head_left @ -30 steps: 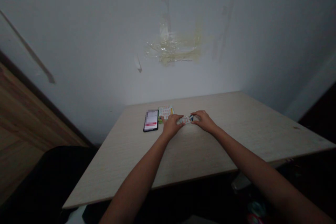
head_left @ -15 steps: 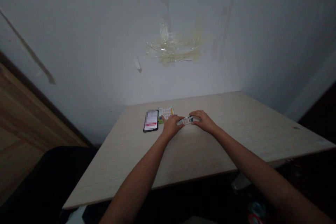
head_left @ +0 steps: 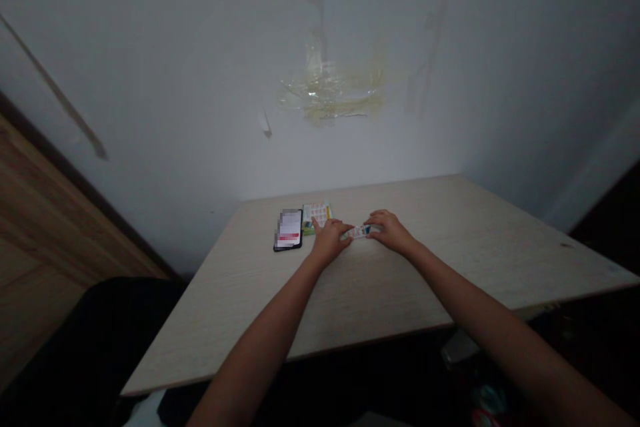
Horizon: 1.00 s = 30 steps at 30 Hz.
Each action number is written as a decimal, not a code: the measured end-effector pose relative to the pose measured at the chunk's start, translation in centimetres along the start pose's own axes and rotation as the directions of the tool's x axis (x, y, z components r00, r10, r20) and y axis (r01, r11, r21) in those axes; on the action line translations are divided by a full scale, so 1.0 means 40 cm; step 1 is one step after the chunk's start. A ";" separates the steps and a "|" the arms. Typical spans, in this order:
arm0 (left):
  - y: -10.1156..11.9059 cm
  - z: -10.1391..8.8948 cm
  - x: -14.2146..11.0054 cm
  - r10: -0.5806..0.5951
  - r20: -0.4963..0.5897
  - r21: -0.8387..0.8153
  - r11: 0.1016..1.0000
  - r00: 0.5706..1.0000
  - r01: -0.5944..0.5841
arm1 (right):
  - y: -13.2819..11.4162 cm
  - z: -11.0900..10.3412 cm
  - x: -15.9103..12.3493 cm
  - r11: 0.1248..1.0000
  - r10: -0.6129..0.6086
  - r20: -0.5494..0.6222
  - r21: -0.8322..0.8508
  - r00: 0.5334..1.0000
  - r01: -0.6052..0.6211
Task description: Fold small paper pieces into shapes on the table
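A small strip-like printed paper, white with coloured pictures and a dark blue end, spans the gap between my hands, close above or on the table. My left hand pinches its left end between thumb and fingers. At the opposite end, my right hand has its fingers and thumb closed on the blue side. Behind my left hand lies a printed sheet or booklet with rows of small pictures and a green and yellow border, partly covered by that hand.
A phone with a lit screen lies left of the booklet on the pale wooden table. The wall behind carries old tape. A black object stands at the table's left, near wooden boards.
The view has shifted very slightly. Both hands keep hold of the printed paper, which appears a little lower and flatter, with the right hand tilted slightly differently.
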<state>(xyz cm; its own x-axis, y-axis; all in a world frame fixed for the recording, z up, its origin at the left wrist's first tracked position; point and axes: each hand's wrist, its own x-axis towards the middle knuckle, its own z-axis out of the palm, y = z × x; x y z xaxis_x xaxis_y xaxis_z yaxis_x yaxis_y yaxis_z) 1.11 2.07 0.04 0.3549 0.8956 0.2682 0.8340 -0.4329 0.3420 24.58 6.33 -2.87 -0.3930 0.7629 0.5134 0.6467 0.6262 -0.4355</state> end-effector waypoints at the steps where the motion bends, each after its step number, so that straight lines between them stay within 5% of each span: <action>1: -0.001 0.002 0.000 0.004 0.001 0.002 1.000 1.000 -0.004 | 0.000 -0.001 0.000 1.000 0.003 0.002 -0.003 1.000 -0.003; 10: -0.009 0.024 -0.002 0.047 -0.114 -0.033 0.998 0.992 -0.051 | -0.014 -0.001 0.005 0.995 -0.101 0.046 -0.014 0.994 0.102; 20: -0.002 0.010 0.001 -0.037 -0.098 -0.067 0.997 0.994 0.030 | -0.025 -0.008 -0.003 0.997 -0.079 0.044 0.001 0.996 0.079; 30: -0.007 0.014 0.003 0.015 -0.091 -0.052 0.998 0.996 -0.019 | -0.025 -0.010 0.001 0.995 -0.067 0.051 -0.065 0.996 0.071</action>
<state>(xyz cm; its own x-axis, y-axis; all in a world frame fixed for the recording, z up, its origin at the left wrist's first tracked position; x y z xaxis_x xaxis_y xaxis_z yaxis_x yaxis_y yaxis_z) 1.15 2.35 -0.55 0.3271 0.8761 0.3541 0.8038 -0.4550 0.3833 24.17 5.67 -2.13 -0.4685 0.7262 0.5031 0.6584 0.6668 -0.3492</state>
